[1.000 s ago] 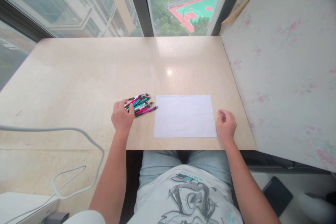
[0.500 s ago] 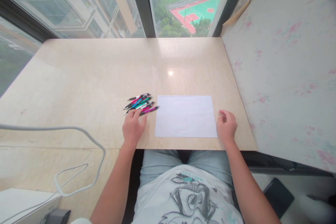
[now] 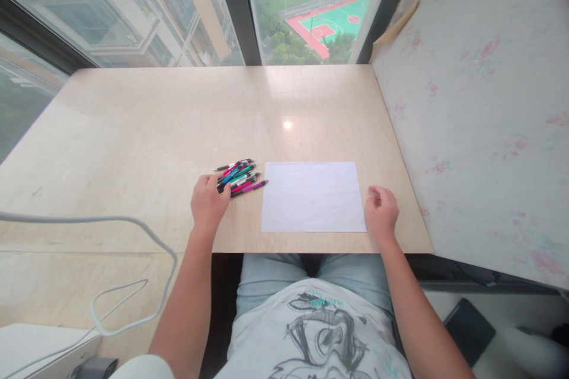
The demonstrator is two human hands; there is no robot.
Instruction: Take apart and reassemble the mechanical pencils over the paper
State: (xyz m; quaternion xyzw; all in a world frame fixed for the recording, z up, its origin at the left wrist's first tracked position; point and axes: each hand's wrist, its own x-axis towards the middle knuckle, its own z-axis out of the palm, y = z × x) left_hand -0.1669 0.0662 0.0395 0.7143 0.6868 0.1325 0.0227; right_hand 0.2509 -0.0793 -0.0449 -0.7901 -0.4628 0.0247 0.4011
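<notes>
Pink and green pens (image 3: 242,179) extend between parted left fingers (image 3: 226,191); right fingers (image 3: 383,192) curl closed.

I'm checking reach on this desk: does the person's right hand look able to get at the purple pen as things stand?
Probably yes: only the flat paper lies between the right hand and the purple pen, though the left hand is close to its far end.

Hands: two, person's own (one left hand (image 3: 208,204), one right hand (image 3: 382,214)). Paper sheet (image 3: 313,196): one. Pens (image 3: 242,179): at least seven (overlapped in pile, some partly hidden; exact tally not possible). Purple pen (image 3: 253,187) among them: one. Window panes (image 3: 284,18) in view: three. Sports court (image 3: 331,21) outside: one. White box (image 3: 44,340): one. Dark flat object (image 3: 470,331), low right: one.
</notes>
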